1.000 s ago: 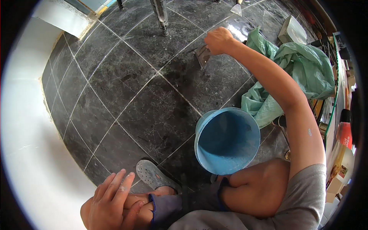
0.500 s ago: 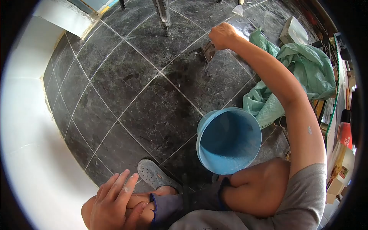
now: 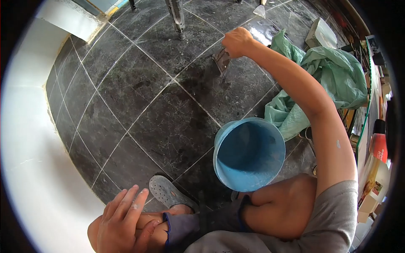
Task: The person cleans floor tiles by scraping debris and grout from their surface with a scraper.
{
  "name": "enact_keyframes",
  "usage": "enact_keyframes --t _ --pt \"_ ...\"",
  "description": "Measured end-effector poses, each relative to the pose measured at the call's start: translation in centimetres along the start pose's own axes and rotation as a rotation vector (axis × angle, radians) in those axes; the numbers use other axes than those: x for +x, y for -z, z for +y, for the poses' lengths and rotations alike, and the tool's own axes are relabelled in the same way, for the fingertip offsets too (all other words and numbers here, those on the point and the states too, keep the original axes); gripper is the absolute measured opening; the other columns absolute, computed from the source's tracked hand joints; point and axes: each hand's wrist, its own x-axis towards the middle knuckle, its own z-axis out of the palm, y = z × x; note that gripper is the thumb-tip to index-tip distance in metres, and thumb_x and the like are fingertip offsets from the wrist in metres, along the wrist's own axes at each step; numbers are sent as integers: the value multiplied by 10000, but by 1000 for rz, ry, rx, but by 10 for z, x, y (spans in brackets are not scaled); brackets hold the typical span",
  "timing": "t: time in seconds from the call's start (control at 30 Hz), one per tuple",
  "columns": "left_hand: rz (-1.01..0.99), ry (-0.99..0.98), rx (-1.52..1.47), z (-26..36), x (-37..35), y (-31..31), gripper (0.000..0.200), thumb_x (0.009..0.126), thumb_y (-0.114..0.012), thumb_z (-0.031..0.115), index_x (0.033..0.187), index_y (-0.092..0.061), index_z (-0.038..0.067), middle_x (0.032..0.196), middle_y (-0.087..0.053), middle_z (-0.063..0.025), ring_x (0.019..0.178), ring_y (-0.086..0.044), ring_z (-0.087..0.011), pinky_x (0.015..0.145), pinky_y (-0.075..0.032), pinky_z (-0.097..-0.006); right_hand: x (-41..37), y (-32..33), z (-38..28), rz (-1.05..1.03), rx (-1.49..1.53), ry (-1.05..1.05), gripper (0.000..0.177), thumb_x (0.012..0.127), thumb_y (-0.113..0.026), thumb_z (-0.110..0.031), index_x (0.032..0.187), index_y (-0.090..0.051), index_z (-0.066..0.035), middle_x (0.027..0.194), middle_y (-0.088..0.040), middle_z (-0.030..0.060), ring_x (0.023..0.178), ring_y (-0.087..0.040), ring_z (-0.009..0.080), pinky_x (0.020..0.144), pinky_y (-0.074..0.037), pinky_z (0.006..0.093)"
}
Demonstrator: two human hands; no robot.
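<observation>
My right hand (image 3: 237, 42) is stretched far out over the dark tiled floor (image 3: 156, 105), its fingers closed round a scraper (image 3: 221, 61) with a flat, brownish blade. The blade lies low against a tile; its handle is hidden in my fist. My left hand (image 3: 122, 221) rests on my left knee with its fingers extended, holding nothing, and whitish smears mark one finger. Between my right arm and my feet stands a blue bucket (image 3: 276, 168), its inside shadowed, close to my right knee.
A green plastic sack (image 3: 337, 76) lies crumpled on the right, beside a pale block (image 3: 321, 34). Farther off is a putty knife (image 3: 260, 11) on the floor. A furniture leg (image 3: 176, 19) stands at the back. The white wall (image 3: 33, 139) borders the left, a glass-edged shelf (image 3: 363, 114) the right.
My right hand has slid the scraper a little to the left over the tiles. The whole view has shifted slightly. My left hand stays on the knee.
</observation>
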Motion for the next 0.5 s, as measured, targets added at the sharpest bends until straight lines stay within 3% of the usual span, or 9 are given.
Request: enact_keyframes --t 0.2,0.3,0.4,0.5 --pt "6 11 -17 1 -2 0 535 952 -529 288 1433 -477 61 1473 -471 -195 1361 -438 -390 1140 -347 -455 1 9 -2 -7 3 -2 307 790 -725 -421 963 -765 -170 963 -743 31 946 -715 229 742 -568 396" --pt "31 15 -11 2 -1 -2 544 930 -558 274 1422 -488 54 1465 -480 -197 1351 -449 -395 1134 -358 -454 2 5 -19 77 48 93 266 840 -668 -364 893 -756 -118 918 -742 78 892 -719 267 712 -553 403" --pt "44 -49 38 -1 -1 0 563 896 -584 259 1408 -497 40 1446 -494 -215 1321 -478 -415 1112 -393 -455 9 14 0 46 0 -5 357 775 -738 -455 953 -765 -146 970 -744 30 944 -717 221 758 -572 375" --pt "83 -160 128 -14 -5 -6 568 878 -580 248 1395 -504 26 1427 -505 -235 1287 -507 -435 1085 -427 -457 14 2 11 69 -8 -12 243 785 -703 -350 900 -768 -146 933 -745 37 918 -721 232 722 -576 382"
